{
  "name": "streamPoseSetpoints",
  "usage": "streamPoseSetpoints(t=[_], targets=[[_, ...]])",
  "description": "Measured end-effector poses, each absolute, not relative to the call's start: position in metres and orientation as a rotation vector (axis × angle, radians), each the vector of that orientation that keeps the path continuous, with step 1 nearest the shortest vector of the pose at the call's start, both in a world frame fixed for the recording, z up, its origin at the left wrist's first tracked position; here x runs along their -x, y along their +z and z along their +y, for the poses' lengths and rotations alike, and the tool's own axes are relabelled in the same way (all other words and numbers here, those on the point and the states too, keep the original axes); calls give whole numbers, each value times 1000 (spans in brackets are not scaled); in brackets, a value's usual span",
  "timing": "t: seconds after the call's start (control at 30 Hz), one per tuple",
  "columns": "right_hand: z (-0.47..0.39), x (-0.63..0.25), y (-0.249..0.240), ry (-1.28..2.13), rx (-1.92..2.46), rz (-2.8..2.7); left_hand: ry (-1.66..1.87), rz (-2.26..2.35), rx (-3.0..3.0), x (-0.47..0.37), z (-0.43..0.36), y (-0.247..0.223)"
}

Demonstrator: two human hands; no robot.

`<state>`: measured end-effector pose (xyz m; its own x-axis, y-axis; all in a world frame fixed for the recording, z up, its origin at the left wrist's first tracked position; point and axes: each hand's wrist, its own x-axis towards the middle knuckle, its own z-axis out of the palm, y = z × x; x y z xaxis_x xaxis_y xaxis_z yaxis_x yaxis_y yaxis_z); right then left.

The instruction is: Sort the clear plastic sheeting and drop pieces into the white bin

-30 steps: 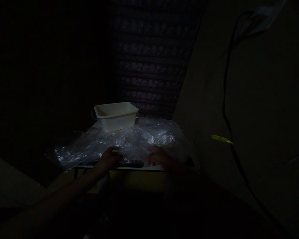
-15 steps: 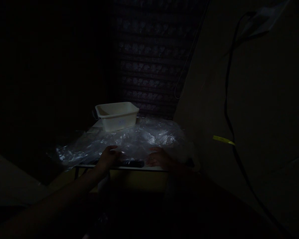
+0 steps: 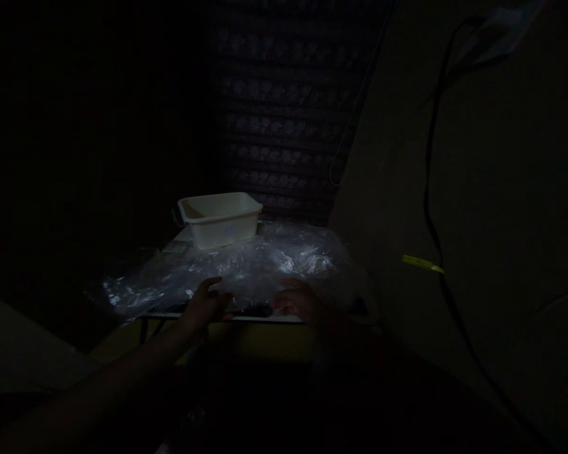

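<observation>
A clear, crinkled plastic sheet (image 3: 260, 265) covers most of a small table (image 3: 284, 320). Over its near part, by the table's front edge, is my left hand (image 3: 209, 305), thumb apart from the curved fingers. My right hand (image 3: 300, 301) faces it from the other side, fingers also apart and pointing inward. Neither hand visibly grips anything, though in this dim light I cannot tell whether the fingertips touch the plastic. Between the hands, a dark flat thing (image 3: 258, 311) shows at the front edge; its kind is unclear.
A cream plastic tub (image 3: 224, 232) with a side handle stands at the table's back left. Behind hangs a patterned curtain or blind (image 3: 274, 126) with a thin cord. On the right, a black cable with a yellow tag (image 3: 422, 263) runs down the wall. The room is very dark.
My right hand has shifted slightly left, and the fingers of my left hand have spread a little lower and to the right. The plastic sheet looks nearly the same.
</observation>
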<state>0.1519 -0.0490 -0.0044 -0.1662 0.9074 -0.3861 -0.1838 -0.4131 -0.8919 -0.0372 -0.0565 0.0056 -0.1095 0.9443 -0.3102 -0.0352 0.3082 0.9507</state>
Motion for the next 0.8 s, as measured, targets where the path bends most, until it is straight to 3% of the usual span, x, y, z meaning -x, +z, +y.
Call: streamPoseSetpoints(t=[0.8], targets=[[-46,-149,2,1592,1348,-883,1099,1328,-876,39,-69,-7]])
